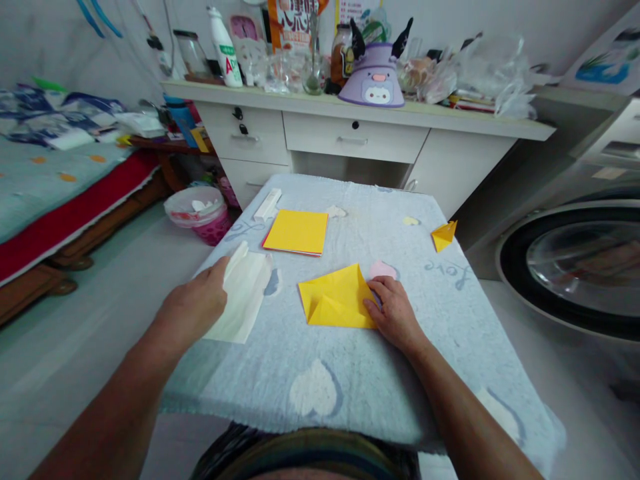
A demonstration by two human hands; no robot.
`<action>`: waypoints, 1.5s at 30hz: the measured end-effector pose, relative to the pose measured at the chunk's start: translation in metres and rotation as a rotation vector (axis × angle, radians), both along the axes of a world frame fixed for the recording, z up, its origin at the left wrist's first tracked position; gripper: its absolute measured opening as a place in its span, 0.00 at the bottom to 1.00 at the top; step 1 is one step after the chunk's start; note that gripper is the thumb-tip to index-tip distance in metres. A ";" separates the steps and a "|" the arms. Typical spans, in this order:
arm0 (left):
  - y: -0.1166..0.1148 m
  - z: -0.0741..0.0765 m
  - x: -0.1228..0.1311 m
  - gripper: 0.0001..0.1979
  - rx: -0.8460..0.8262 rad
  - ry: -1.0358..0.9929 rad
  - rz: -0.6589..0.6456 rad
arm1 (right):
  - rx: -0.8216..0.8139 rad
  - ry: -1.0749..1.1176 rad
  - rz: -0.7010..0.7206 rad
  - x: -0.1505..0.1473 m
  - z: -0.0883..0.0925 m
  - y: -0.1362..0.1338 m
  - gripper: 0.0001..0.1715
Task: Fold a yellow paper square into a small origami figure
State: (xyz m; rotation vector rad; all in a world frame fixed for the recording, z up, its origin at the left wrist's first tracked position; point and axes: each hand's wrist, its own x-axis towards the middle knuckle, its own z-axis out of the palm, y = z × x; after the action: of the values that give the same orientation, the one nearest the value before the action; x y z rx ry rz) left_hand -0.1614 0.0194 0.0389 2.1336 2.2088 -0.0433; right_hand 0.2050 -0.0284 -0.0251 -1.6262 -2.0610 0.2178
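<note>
A folded yellow paper (334, 301), roughly triangular with a flap turned in at its lower left, lies flat near the middle of a worktop (350, 380) covered by a pale blue towel. The right hand (399, 317) rests palm down at the paper's right edge. Its grip is loose and unclenched, fingertips pressing on the paper and pinching nothing.

The left hand (194, 308) reaches in from the left, its forearm stretched across the worktop's near corner. It lies on a folded white sheet (246, 293). The fingertips are hidden, so I cannot tell whether that grip pinches the sheet or merely rests on it.

Farther back sit a stack of yellow squares (297, 232) and a narrow white box (267, 205). A small folded yellow piece (443, 235) sits at the far right edge.
</note>
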 end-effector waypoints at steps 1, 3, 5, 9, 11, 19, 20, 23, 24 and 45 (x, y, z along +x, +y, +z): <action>-0.002 -0.003 0.005 0.30 -0.020 0.037 -0.008 | -0.004 -0.002 -0.001 0.000 0.000 0.000 0.16; -0.008 -0.009 0.014 0.29 -0.012 0.104 -0.010 | -0.014 -0.002 -0.004 0.000 0.000 0.000 0.16; -0.013 -0.012 0.023 0.27 0.026 0.138 0.000 | -0.022 0.002 -0.006 0.000 0.000 0.000 0.16; -0.022 -0.017 0.033 0.24 0.106 0.166 -0.017 | -0.025 0.013 -0.010 -0.001 0.001 -0.001 0.16; -0.025 -0.021 0.034 0.23 0.143 0.180 -0.032 | -0.026 0.015 -0.011 -0.002 0.001 -0.001 0.16; -0.028 -0.037 0.033 0.24 0.233 0.126 -0.006 | -0.033 0.082 -0.020 -0.002 0.003 -0.001 0.16; -0.028 -0.038 0.034 0.25 0.235 0.112 0.005 | -0.031 0.111 -0.025 -0.001 0.004 -0.001 0.16; -0.031 -0.038 0.036 0.27 0.267 0.064 0.025 | -0.031 0.248 -0.073 -0.001 0.003 -0.003 0.18; -0.032 -0.036 0.038 0.27 0.303 0.044 0.024 | -0.035 0.304 -0.099 -0.001 0.003 -0.004 0.19; -0.044 -0.033 0.130 0.16 -0.034 -0.681 -0.508 | -0.058 0.439 -0.162 0.003 0.007 -0.007 0.18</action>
State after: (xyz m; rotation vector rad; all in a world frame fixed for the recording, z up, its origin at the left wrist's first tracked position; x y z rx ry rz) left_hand -0.0311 -0.0244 0.0059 2.1838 1.2670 0.5266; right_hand 0.2077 -0.0354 -0.0181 -1.5987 -1.5992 0.5300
